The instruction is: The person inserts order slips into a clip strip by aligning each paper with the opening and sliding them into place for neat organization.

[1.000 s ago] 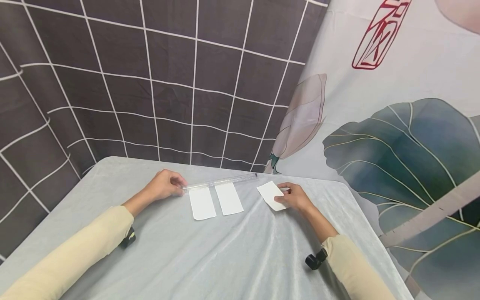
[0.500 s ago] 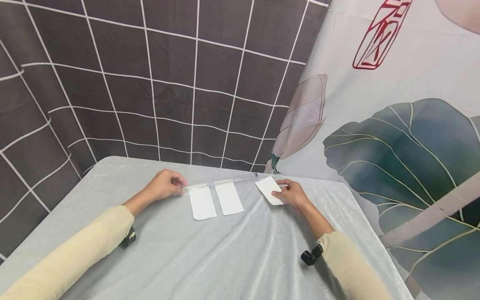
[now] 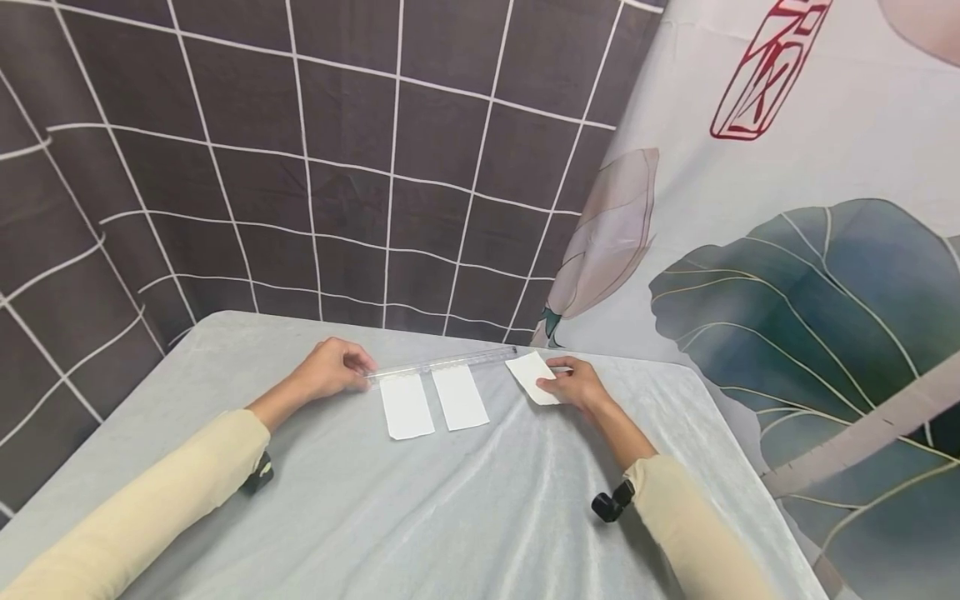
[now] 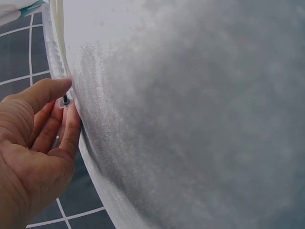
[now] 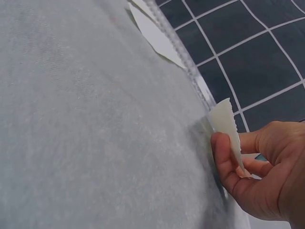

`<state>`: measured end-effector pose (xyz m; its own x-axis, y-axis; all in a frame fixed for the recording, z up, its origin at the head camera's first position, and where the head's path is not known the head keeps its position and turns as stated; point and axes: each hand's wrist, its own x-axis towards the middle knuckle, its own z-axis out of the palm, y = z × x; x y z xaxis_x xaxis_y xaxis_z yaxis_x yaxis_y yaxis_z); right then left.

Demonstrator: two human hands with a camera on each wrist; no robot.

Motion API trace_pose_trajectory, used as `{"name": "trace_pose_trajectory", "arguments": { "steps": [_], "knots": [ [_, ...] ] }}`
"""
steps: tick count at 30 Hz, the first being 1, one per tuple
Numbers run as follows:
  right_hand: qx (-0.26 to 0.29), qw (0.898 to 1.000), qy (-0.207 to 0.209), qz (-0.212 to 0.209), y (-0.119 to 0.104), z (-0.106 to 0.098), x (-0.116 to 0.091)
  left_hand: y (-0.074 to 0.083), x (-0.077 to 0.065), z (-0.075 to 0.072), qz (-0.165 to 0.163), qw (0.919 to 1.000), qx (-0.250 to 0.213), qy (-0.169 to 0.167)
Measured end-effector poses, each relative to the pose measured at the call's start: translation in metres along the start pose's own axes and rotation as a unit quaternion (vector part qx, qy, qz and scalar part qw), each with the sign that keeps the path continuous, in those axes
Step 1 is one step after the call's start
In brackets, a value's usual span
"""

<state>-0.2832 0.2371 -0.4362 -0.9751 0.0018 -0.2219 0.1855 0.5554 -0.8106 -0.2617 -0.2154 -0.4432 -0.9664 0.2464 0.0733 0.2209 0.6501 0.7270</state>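
A long clear plastic binding strip (image 3: 457, 360) with a row of small bumps lies near the table's far edge. My left hand (image 3: 335, 368) pinches its left end between thumb and fingers; the left wrist view shows a dark pin (image 4: 66, 99) there. Two white paper sheets lie side by side with their top edges at the strip, a left sheet (image 3: 407, 408) and a right sheet (image 3: 460, 398). My right hand (image 3: 576, 383) pinches a third white sheet (image 3: 531, 377), tilted, close to the strip's right end. In the right wrist view this sheet (image 5: 224, 119) shows a jagged edge.
A pale grey velvety cloth (image 3: 420, 517) with soft folds covers the table. Behind it hangs a dark curtain (image 3: 345, 208) with white grid lines. At the right is a white curtain (image 3: 690, 175) with a large leaf print.
My right hand has carried its sheet left and slightly away from me, nearer the strip's right end. The left hand, the strip and the two lying sheets stay in place.
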Motion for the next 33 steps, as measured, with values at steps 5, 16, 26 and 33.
{"name": "trace_pose_trajectory", "arguments": {
  "steps": [5,16,26,33],
  "knots": [
    [0.001,1.000,0.007,0.004,0.002,0.004,0.006,0.001,0.000,0.001,-0.003,1.0000,0.001,-0.001],
    [0.008,1.000,0.008,-0.003,-0.006,0.011,0.009,0.001,0.001,0.000,0.001,1.0000,-0.003,0.001],
    [0.003,1.000,0.005,0.007,-0.011,0.016,0.013,-0.001,0.002,0.000,-0.003,1.0000,-0.004,-0.002],
    [0.008,1.000,0.003,-0.002,-0.014,0.021,0.013,0.000,0.000,0.000,-0.001,1.0000,-0.005,-0.001]
  ]
}}
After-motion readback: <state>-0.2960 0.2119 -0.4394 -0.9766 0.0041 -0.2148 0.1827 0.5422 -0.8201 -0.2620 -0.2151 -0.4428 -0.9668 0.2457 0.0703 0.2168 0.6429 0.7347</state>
